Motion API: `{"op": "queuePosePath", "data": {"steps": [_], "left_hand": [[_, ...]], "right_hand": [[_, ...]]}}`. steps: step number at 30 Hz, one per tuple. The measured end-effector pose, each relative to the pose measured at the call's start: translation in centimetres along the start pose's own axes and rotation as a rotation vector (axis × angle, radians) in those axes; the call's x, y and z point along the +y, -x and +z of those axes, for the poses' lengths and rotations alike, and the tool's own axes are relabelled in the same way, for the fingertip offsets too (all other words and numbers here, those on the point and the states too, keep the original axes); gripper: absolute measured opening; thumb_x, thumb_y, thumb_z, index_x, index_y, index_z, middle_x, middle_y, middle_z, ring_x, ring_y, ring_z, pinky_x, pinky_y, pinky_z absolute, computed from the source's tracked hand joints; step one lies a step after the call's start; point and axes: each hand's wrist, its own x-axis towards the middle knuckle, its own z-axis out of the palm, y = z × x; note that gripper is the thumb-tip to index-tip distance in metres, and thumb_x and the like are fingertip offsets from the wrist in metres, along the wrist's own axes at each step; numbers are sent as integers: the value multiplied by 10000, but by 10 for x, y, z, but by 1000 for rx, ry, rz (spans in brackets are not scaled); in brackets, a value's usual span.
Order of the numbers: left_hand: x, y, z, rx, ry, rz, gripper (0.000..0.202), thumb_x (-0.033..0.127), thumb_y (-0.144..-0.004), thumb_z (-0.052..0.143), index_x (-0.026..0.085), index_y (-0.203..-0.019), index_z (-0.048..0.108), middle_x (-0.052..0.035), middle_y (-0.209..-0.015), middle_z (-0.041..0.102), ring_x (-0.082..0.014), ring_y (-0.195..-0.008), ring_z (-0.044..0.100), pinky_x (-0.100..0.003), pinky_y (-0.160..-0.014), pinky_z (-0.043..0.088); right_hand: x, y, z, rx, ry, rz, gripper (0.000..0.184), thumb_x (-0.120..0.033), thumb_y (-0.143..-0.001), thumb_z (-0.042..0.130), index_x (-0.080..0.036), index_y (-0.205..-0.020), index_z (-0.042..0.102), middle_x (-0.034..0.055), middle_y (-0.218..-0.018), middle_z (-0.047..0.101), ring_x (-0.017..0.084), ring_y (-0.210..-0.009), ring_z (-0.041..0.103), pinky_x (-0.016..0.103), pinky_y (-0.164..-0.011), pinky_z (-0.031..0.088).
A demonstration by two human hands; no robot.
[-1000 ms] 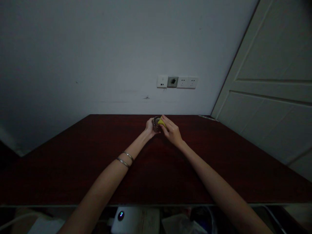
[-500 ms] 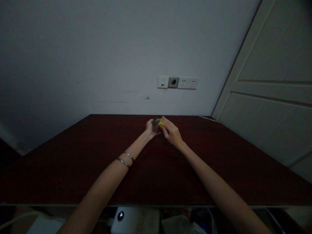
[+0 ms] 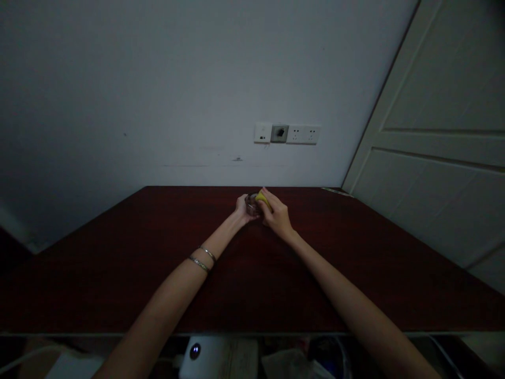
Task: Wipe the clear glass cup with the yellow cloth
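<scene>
Both my arms stretch out over a dark red-brown table (image 3: 118,273). My left hand (image 3: 242,208), with two bangles on its wrist, is wrapped round a small clear glass (image 3: 251,202) standing far out on the table. My right hand (image 3: 276,215) pinches a small yellow piece, perhaps a sponge or cloth (image 3: 261,198), and presses it against the rim of the glass. The two hands touch around the glass, which they largely hide.
A white wall rises behind the table with a row of wall sockets (image 3: 287,133). A pale panelled door (image 3: 437,137) stands at the right. Below the table's near edge lie a white device with a small light (image 3: 196,351) and some papers.
The hands stay on the glass; the right hand with the yellow piece has shifted only slightly against the rim.
</scene>
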Motion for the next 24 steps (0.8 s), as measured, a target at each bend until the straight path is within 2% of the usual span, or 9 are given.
{"op": "queuePosePath", "data": {"steps": [2, 4, 10, 12, 17, 21, 24], "left_hand": [[0, 5, -1, -55, -136, -70, 322, 323, -844, 397, 115, -766, 629, -73, -507, 620, -194, -409, 578, -256, -381, 409], [1, 9, 0, -113, -272, -124, 343, 337, -846, 394, 102, -769, 632, -101, -518, 633, -214, -406, 587, -255, -346, 384], [5, 14, 1, -204, -533, -168, 439, 401, -868, 347, 102, -718, 630, -128, -464, 611, -233, -363, 574, -250, -281, 332], [7, 16, 2, -214, -565, -154, 446, 419, -870, 355, 103, -729, 636, -125, -465, 613, -227, -364, 575, -248, -287, 341], [9, 19, 6, -189, -532, -99, 405, 381, -874, 367, 104, -743, 632, -106, -473, 619, -201, -359, 568, -236, -305, 362], [6, 16, 11, -136, -386, -56, 401, 356, -870, 334, 109, -747, 624, -107, -516, 635, -214, -372, 571, -262, -307, 378], [4, 12, 15, -70, -244, -36, 391, 340, -866, 312, 127, -743, 616, -92, -517, 627, -214, -408, 590, -278, -351, 430]], "right_hand": [[5, -4, -3, 84, 4, 69, 383, -327, -925, 437, -166, -1236, 593, 122, -1258, 621, 250, -1164, 594, 459, -1009, 474], [7, -7, -6, 89, 1, 74, 386, -332, -928, 429, -154, -1224, 601, 134, -1233, 636, 255, -1143, 609, 464, -991, 484], [-3, -8, -14, -114, -76, -80, 366, -267, -858, 552, -213, -1213, 616, 75, -1298, 599, 216, -1214, 555, 412, -1059, 431], [-5, -8, -14, -119, -129, -52, 369, -263, -848, 563, -214, -1210, 620, 70, -1305, 594, 213, -1223, 546, 411, -1071, 416], [-5, -8, -7, 58, -183, 195, 351, -362, -872, 530, -181, -1143, 660, 90, -1190, 670, 225, -1122, 620, 408, -1006, 466], [-1, -8, -2, 134, -185, 285, 417, -431, -887, 483, -151, -1144, 655, 113, -1133, 695, 247, -1041, 662, 417, -912, 524], [-1, -9, 0, 177, -177, 294, 426, -424, -879, 499, -134, -1149, 653, 131, -1166, 676, 252, -1092, 636, 425, -976, 481]]}}
